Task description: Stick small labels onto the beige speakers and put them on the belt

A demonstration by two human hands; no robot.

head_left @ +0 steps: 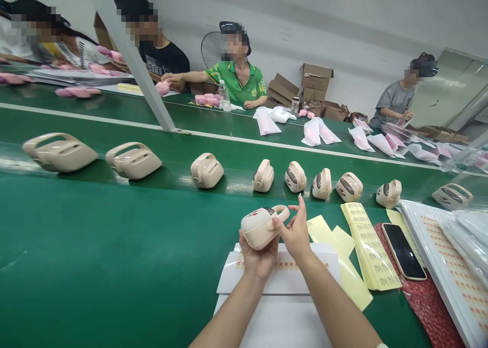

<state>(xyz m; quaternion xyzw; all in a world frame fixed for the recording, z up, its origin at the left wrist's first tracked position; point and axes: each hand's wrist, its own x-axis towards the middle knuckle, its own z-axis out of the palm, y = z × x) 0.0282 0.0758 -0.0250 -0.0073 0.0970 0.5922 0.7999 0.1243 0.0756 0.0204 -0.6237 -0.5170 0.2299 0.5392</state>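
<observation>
A rounded cream plastic device (259, 231) with a loop handle, a dark window and small red markings rests in my left hand (261, 259), which cups it from below with the fingers around its body. At the device's handle side, my right hand (295, 231) has its thumb touching the casing and its other fingers stretched apart, the index pointing up. Beneath both hands lie white sheets (274, 282) with a row of small orange stickers (290, 264). Beyond them, similar cream devices (295, 177) stand in a row along the green belt (171, 178).
To the right lie yellow sticker sheets (368, 246), a phone (404, 251) on red bubble wrap (430, 302), and stacked sticker sheets (450, 266). A slanted metal post (133, 58) rises at the left. Several people work across the line near white-wrapped pink items (312, 131).
</observation>
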